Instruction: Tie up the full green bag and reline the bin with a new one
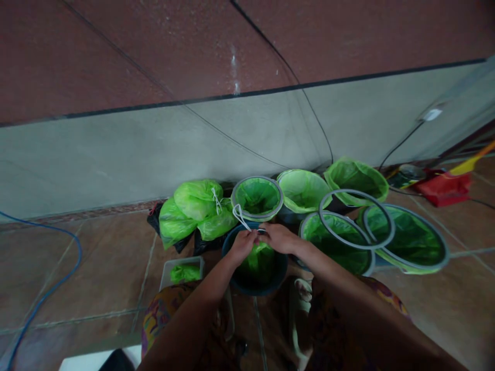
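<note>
Worked between bulging tied bags (198, 200) and hoop-rimmed bins (281, 198). Gripped, with fingers (267, 226) of left hand (244, 243) and right hand (281, 238), the neck of a crinkled green bag (260, 263) inside a round bucket (255, 291).

One bag (261, 263) sits in the bin (253, 290) (other bags (193, 206) left, wall (154, 154) behind).

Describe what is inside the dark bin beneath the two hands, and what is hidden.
The dark bin holds a green bag, its gathered top held by the left hand and right hand. The bin's bottom and anything within the bag are hidden.
</note>
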`<state>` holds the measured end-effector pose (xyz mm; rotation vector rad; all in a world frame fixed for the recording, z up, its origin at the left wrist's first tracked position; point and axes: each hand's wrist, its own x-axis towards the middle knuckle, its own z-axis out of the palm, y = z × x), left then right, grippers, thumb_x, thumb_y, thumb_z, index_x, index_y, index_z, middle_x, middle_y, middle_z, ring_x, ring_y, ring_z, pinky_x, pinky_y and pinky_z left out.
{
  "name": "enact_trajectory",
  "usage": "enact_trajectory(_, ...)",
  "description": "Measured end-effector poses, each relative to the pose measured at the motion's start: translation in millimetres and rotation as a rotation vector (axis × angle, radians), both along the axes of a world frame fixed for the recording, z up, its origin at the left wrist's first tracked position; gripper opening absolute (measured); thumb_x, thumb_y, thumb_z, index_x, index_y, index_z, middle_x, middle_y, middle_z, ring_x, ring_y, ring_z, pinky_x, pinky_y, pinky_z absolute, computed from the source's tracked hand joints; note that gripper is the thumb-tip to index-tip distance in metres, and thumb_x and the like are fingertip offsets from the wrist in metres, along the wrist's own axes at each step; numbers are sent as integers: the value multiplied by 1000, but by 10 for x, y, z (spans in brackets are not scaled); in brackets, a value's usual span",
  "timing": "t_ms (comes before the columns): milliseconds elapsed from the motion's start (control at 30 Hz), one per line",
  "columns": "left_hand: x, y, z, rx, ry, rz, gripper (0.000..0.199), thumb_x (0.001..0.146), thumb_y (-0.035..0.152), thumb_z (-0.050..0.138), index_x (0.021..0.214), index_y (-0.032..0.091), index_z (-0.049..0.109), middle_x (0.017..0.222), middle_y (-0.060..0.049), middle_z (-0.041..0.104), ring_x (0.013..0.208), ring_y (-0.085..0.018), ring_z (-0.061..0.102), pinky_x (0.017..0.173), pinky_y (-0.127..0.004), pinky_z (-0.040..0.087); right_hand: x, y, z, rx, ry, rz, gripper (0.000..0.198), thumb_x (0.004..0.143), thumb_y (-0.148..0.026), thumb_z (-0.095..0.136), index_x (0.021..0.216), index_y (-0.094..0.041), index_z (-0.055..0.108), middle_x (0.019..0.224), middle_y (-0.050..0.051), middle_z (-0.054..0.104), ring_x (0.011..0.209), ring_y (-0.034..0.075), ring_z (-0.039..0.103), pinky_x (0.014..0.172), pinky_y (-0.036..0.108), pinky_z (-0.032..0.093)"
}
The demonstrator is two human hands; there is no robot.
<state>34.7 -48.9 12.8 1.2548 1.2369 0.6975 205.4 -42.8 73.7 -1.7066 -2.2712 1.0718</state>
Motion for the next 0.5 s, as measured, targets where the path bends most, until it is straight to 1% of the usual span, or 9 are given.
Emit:
enact_trajectory(67, -11, 4, 14, -31, -47, 44, 48, 90, 56, 56, 65, 16, 65, 60, -2, 59, 57, -12, 48, 56, -25, 35, -6, -32, 0, -7, -73, 64, 22, 97, -25, 56, 104, -18, 75, 102, 14, 79, 98, 27, 72, 86, 34, 49)
enact_trajectory(167, -27, 19, 57, -95, -111, 112, 37, 86, 47, 64, 72, 13, 72, 65, -3, 66, 55, -11, 48, 55, -24, 36, 2, -31, 57, 35, -100, 24, 26, 97, -22, 53, 89, -18, 78, 93, 14, 79, 90, 27, 73, 78, 32, 48)
enact_trajectory(200, -34, 28, 73, -107, -103, 122, 31, 83, 42, 67, 76, 13, 74, 67, -3, 68, 56, -11, 49, 56, -24, 37, 10, -26, 86, 28, -107, 27, 27, 97, -22, 54, 84, -18, 78, 90, 13, 79, 87, 27, 73, 76, 31, 47)
enact_trajectory(267, -53, 47, 104, -99, -27, 112, 20, 80, 31, 70, 84, 13, 77, 69, -2, 70, 58, -11, 52, 59, -24, 39, 35, -19, 150, -37, -140, 89, 27, 95, -21, 56, 81, -18, 79, 85, 12, 79, 84, 26, 73, 73, 30, 46)
enact_trajectory(333, -75, 58, 137, -31, 131, 47, 16, 80, 22, 67, 87, 14, 78, 70, -1, 70, 62, -13, 57, 63, -25, 43, 66, -24, 205, -128, -231, 162, 28, 95, -21, 55, 86, -16, 81, 90, 14, 80, 89, 27, 74, 73, 30, 47)
enact_trajectory(400, -96, 51, 176, 99, 320, -89, 17, 84, 19, 63, 89, 16, 79, 73, -1, 72, 67, -16, 62, 68, -28, 46, 99, -31, 237, -184, -360, 175, 28, 94, -20, 54, 97, -12, 81, 102, 18, 80, 99, 30, 75, 75, 31, 49)
enact_trajectory(467, -107, 23, 219, 269, 474, -249, 21, 88, 18, 59, 97, 18, 78, 79, -2, 75, 75, -19, 67, 76, -31, 51, 127, -27, 237, -165, -430, 124, 29, 92, -17, 55, 107, -11, 80, 113, 21, 78, 108, 33, 73, 81, 32, 51)
enact_trajectory(500, -108, 4, 242, 359, 525, -321, 24, 89, 17, 58, 102, 19, 77, 83, -3, 76, 80, -20, 69, 82, -33, 52, 133, -19, 222, -132, -418, 87, 31, 89, -14, 57, 111, -13, 79, 117, 20, 78, 111, 32, 73, 84, 32, 52)
